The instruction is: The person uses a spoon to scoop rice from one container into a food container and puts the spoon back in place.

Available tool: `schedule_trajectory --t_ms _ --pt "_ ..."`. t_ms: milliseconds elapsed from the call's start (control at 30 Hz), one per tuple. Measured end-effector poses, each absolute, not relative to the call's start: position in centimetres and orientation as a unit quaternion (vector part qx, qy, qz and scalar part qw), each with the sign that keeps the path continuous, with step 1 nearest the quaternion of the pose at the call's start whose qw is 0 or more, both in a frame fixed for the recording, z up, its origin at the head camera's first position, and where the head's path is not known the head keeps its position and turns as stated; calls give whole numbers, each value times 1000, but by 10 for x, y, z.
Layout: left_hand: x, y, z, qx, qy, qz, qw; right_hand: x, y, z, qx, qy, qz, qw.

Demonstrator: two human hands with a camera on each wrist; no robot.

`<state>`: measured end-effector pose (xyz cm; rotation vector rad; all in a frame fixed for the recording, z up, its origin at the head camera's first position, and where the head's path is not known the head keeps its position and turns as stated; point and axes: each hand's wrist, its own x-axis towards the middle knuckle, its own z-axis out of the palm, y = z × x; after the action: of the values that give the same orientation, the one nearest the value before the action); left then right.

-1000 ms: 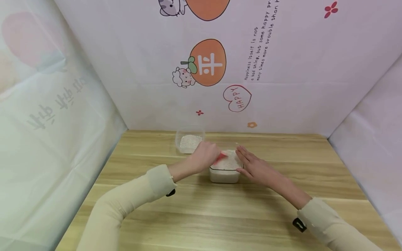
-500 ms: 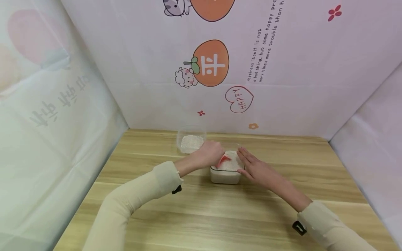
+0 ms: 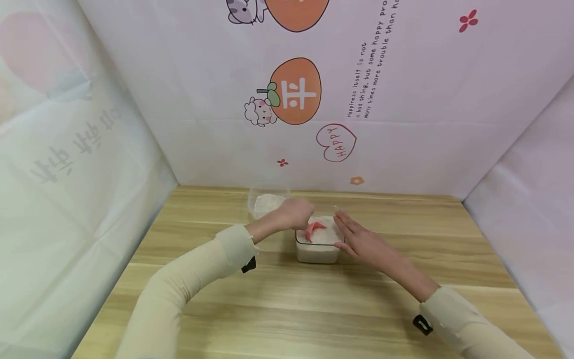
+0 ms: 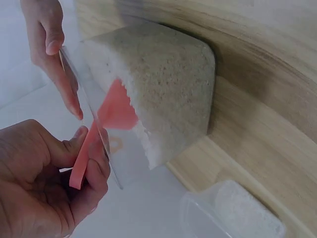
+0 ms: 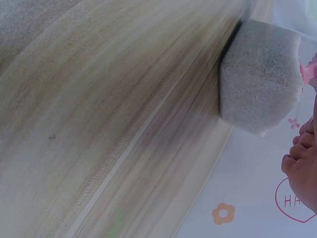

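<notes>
A clear square-cornered container (image 3: 317, 256) with a dark rim stands on the table, filled high with what looks like rice (image 4: 163, 74). My left hand (image 3: 296, 213) grips the handle of a pink scoop (image 4: 116, 109) between thumb and fingers, over the container's left side. The scoop's wide end is sunk partly into the rice. My right hand (image 3: 365, 244) lies with straight fingers against the container's right side, its fingertips near the rim. In the left wrist view the thumb and fingers of that right hand (image 4: 52, 54) show at the rim.
A second clear container (image 3: 252, 200) with a lower fill of white grains stands behind my left forearm, near the back wall. The wooden table (image 3: 314, 309) meets a printed cloth wall (image 3: 403, 159) at the back, with cloth at both sides.
The scoop has shifted slightly in the rice and shows more now, as my left hand has lifted a little off it. My right hand stays against the container.
</notes>
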<state>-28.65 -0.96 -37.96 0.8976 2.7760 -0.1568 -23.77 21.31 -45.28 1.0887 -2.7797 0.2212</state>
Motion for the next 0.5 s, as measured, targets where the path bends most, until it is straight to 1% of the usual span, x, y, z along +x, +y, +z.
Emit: schedule_trajectory --t_ms 200,400,500 --pt "-291 -23 -374 306 940 16 152 -237 214 -454 358 -927 81 72" --pt "-295 -39 -376 334 925 76 164 -237 212 -453 356 -930 74 62" --pt "-298 -44 -377 341 919 100 170 -237 213 -454 358 -928 72 71"
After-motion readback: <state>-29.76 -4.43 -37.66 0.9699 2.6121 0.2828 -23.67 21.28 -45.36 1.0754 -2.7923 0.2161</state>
